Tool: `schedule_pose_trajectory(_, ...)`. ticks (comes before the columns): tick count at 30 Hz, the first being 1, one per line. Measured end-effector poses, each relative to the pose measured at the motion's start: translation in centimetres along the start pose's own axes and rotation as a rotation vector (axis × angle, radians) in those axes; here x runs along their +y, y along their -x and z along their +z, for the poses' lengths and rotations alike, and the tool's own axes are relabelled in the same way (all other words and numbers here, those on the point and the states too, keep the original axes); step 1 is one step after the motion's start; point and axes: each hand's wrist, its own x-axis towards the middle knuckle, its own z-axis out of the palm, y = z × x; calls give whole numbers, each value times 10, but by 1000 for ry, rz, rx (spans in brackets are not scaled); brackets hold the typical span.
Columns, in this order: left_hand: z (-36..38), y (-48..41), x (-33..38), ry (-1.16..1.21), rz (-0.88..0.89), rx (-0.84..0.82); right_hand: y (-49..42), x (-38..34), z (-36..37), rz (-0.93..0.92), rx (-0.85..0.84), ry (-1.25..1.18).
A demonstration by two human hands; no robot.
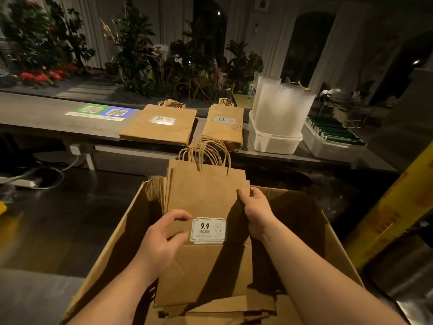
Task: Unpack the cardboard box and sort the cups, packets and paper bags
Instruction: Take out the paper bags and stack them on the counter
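In the cardboard box [112,242], paper bags [203,200] stand between the hands: right hand [254,207] pinches their edge, left hand [164,240] half-curled on the front, grip unclear. A lopsided hold may fan them apart.

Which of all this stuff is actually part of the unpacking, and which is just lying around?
Part of the job: cardboard box; bundle of paper bags gripped by the right hand, left hand at its front; wide bag stack; narrow bag stack; tub of clear cups; tray of green packets.

Just lying about: counter; QR code signs; plants; power strip; yellow carton.
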Motion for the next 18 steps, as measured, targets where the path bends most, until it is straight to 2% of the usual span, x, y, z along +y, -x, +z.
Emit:
schedule_pose_trajectory(6, 1, -2, -4, 16, -37, 38, 5, -18, 11, -95, -10, 44)
schedule_pose_trajectory(9, -3, -1, -5, -39, 60, 132, 4, -24, 3, -123, -117, -11)
schedule_pose_trajectory(11, -7, -1, -9, -141, 126, 181, 0, -18, -6, -120, -110, -40)
schedule_pose_trajectory(13, -9, -2, -10, -174, 172, 227, -12, 8, -18, -149, -9, 173)
schedule_pose_trajectory(15, -9, -3, -9, -193, 210, 277, -23, 51, -34, -92, 25, 586)
schedule_pose_trajectory(18, -9, -5, -11, -203, 224, 331, -35, 112, -55, 109, -137, 1061)
